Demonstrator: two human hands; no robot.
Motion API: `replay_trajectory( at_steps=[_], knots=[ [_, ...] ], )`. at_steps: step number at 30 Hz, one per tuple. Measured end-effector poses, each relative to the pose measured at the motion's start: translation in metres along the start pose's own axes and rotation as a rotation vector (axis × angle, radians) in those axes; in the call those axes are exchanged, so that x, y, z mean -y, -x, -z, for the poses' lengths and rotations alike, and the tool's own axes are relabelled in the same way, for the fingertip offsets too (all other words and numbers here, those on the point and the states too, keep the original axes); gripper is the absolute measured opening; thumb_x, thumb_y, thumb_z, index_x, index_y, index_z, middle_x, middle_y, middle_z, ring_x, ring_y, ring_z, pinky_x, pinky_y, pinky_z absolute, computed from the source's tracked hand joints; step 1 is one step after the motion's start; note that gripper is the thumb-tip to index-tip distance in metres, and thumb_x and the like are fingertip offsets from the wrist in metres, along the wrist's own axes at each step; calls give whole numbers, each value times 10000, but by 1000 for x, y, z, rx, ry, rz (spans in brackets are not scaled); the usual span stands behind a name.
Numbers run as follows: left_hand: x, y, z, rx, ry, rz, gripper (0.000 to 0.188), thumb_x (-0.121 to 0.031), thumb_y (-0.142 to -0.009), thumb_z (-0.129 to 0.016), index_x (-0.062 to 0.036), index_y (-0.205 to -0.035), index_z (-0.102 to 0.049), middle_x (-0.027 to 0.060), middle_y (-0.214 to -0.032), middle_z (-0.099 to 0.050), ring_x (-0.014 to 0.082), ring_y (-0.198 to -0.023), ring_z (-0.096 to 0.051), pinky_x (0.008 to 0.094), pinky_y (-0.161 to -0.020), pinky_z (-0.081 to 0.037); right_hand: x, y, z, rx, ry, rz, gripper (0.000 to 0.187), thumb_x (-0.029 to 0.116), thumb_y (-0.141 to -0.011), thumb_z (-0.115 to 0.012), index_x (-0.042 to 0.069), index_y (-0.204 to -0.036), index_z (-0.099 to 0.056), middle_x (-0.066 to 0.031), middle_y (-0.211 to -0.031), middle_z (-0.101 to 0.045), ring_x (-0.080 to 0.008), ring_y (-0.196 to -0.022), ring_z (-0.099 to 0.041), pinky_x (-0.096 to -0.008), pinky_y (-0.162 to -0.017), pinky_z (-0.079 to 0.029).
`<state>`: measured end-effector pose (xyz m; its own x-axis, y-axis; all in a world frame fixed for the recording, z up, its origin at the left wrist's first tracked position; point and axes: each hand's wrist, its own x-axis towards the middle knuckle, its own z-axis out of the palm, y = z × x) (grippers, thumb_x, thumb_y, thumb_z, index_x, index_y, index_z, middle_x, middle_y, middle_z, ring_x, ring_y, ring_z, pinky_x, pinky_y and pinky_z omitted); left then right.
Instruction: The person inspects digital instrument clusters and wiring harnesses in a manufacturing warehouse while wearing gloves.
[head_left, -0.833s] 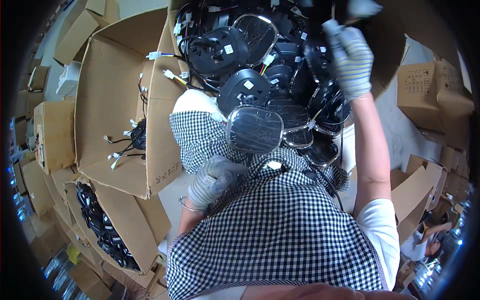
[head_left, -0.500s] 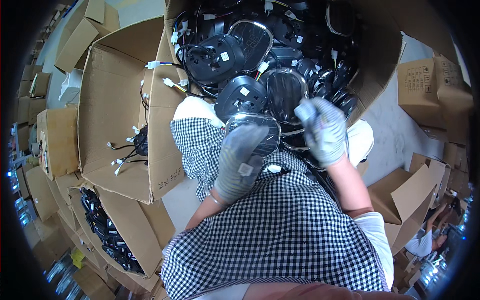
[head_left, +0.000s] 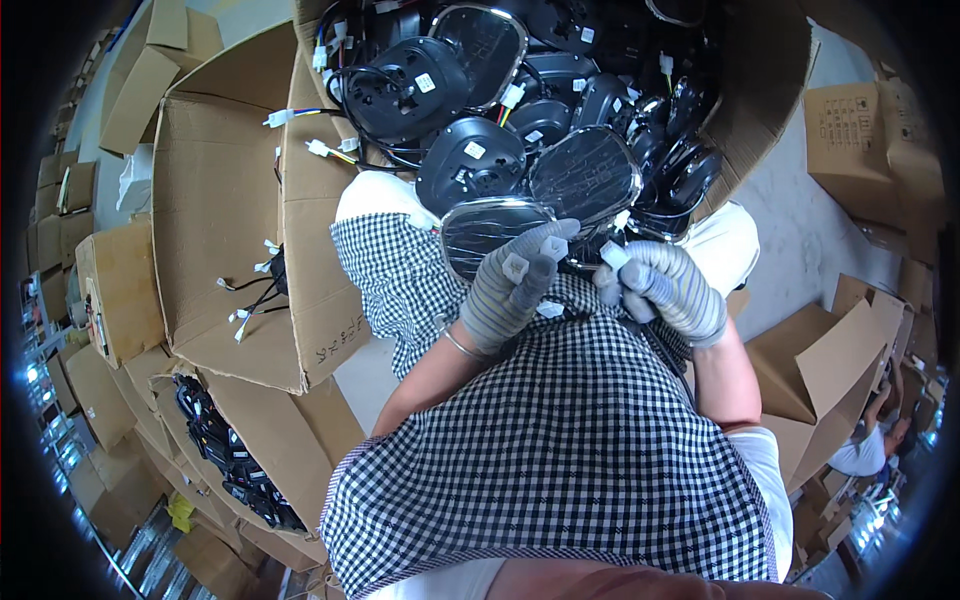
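Note:
My gloved left hand (head_left: 508, 290) is closed, with a white plug connector (head_left: 553, 248) at its thumb and fingertips. A second white connector (head_left: 514, 267) shows against its fingers. Facing it a short gap away, my gloved right hand (head_left: 678, 292) pinches another white connector (head_left: 614, 256). The wires behind these connectors are mostly hidden by my hands. Just beyond my left hand, a glossy black display unit (head_left: 485, 228) with a silver rim lies by my lap. Another display unit (head_left: 586, 176) leans on the pile farther off. One more white connector (head_left: 549, 309) rests on my checked apron.
A large cardboard box (head_left: 765, 115) ahead holds several black display units with wires and plugs. To my left stands an open carton (head_left: 220, 220) with a few wired parts; below it, another box holds black parts (head_left: 230, 455). Open cartons (head_left: 815, 370) and a person (head_left: 868, 450) are at right.
My hands have come closer together, and white connectors now show at their fingertips. The display unit near my right hand has shifted and tilted. The whole view has moved slightly.

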<state>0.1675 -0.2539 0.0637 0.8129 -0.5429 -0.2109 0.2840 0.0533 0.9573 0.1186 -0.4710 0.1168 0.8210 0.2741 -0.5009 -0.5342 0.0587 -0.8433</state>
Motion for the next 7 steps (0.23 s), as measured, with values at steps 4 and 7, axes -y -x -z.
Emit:
replay_trajectory(
  at_steps=[4, 7],
  knots=[
    [-15, -3, -2, 135, 21, 68, 441, -407, -918, -563, -19, -1114, -635, 80, -990, -672, 148, -910, -611, 248, -844, -464, 1, -16, 4, 9, 450, 224, 333, 351, -939, -503, 70, -903, -679, -10, -610, -534, -99, -544, -519, -250, -538, -428],
    [-8, -6, 5, 244, -278, 153, 483, -471, -892, -570, -56, -1131, -637, 91, -1004, -680, 195, -933, -630, 266, -880, -458, 8, -23, 20, 281, 953, 479, 349, 406, -884, -579, 91, -1019, -640, -31, -756, -629, -170, -588, -600, -304, -592, -498]
  ],
)
